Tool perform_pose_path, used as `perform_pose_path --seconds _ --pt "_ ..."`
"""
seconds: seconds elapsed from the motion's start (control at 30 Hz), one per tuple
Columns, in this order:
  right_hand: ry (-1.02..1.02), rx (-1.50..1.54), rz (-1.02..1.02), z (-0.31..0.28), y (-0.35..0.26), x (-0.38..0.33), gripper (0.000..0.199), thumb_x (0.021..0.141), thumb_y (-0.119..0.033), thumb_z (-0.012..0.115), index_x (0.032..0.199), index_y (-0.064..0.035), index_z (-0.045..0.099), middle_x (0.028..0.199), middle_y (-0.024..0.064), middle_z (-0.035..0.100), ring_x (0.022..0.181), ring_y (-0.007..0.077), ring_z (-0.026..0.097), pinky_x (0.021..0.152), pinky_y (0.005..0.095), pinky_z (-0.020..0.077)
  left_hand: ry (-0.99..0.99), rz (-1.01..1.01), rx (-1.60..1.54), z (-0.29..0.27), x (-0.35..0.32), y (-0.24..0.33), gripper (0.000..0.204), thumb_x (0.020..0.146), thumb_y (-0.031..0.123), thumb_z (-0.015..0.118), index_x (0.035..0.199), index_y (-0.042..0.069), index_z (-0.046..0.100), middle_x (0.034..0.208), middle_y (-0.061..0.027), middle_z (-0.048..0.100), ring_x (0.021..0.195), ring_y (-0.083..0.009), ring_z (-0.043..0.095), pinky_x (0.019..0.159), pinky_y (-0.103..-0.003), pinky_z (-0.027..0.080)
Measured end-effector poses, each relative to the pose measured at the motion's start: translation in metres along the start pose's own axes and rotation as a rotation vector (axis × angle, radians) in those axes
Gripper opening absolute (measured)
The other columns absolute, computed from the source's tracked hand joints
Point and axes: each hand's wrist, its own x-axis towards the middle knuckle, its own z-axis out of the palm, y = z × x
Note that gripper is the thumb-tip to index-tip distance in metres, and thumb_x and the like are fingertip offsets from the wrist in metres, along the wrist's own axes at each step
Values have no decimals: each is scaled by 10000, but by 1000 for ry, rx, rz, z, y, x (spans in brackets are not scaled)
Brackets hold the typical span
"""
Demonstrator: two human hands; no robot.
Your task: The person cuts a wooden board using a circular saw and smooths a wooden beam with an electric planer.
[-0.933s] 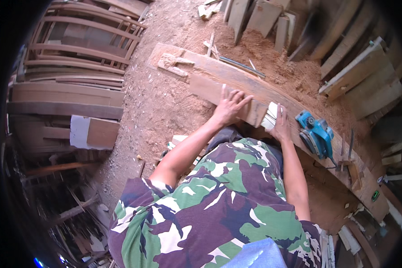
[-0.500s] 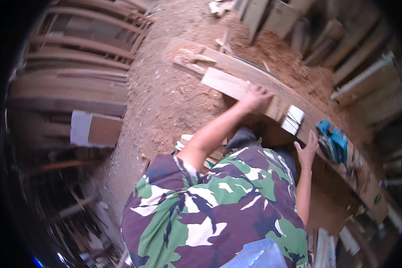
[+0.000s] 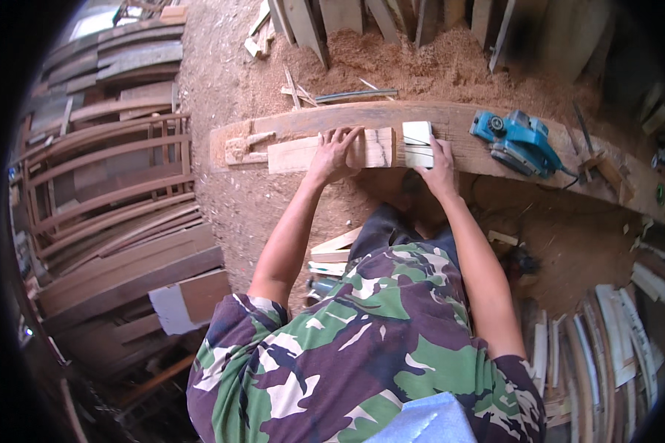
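A short pale wooden board (image 3: pixel 295 153) lies flat on a long heavy beam (image 3: pixel 458 122) that serves as a bench. My left hand (image 3: pixel 334 153) presses down on the board, fingers spread over its top. My right hand (image 3: pixel 437 164) rests at the board's right end, where it touches a small white block (image 3: pixel 417 142). Both arms reach forward over my camouflage shirt.
A blue electric planer (image 3: pixel 517 140) sits on the beam to the right of my hands. Sawdust (image 3: pixel 436 63) is heaped behind the beam. Stacked curved wooden frames (image 3: pixel 111 192) fill the left side; thin pale offcuts (image 3: pixel 613 340) lie at the lower right.
The view has swung so the beam now lies level. My left hand stays on the board. My right hand has moved from near the planer onto the white block.
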Motion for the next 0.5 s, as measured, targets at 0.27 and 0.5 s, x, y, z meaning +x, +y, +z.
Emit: perform_pose_path --seconds 0.27,0.5 --pt "123 208 -117 32 -7 -11 749 769 -5 762 1474 -11 508 1415 191 560 1303 363 569 1105 427 489 16 33 -37 11 21 17 1075 643 221 923 1589 186 415 1498 -169 486 1381 -415 441 1210 -505 386" --pt "198 439 344 -22 127 -122 362 891 -142 758 1241 -79 690 1115 124 702 855 253 736 791 412 586 -38 0 258 24 2 44 1226 732 352 924 1689 144 187 1703 -253 199 1569 -463 186 1276 -565 268"
